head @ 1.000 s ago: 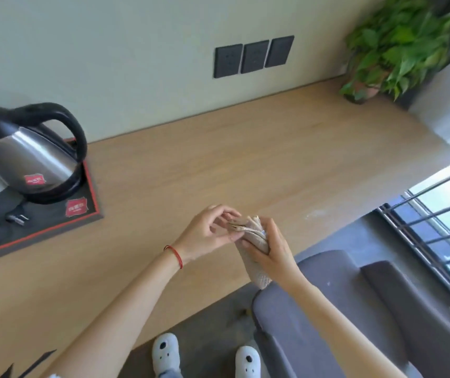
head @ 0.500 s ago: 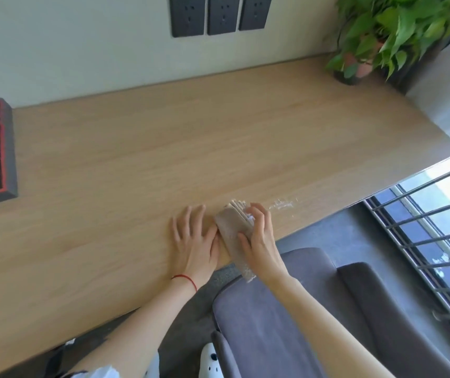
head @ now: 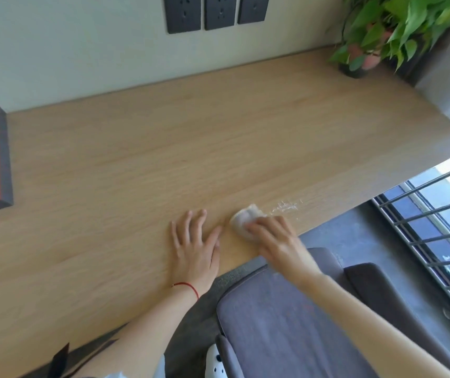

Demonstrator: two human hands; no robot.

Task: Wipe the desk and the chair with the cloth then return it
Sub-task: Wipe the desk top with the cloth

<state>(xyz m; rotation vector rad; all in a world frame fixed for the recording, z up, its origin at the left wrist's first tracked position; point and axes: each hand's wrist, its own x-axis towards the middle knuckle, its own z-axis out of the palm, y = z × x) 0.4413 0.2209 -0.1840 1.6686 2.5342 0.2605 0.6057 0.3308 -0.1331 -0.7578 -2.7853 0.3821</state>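
— Where's the cloth [head: 244, 220] just now?
— Bunched small, pressed to the desk [head: 142, 159] near its front edge, under the right hand [head: 275, 236]; fingers curled over it, holding it down
— And the left hand [head: 195, 245]?
— Flat on the wood just beside, palm down, fingers spread, holding nothing
— Which way to the mess?
— White smear [head: 286, 207] just beyond the cloth, off to the right, along the same front edge; long axis running roughly with that edge
— So, probably a short push rightward?
— Likely, and with the right hand, nearer by far. Chair [head: 286, 323] below, tucked against the desk, apparently not yet wiped
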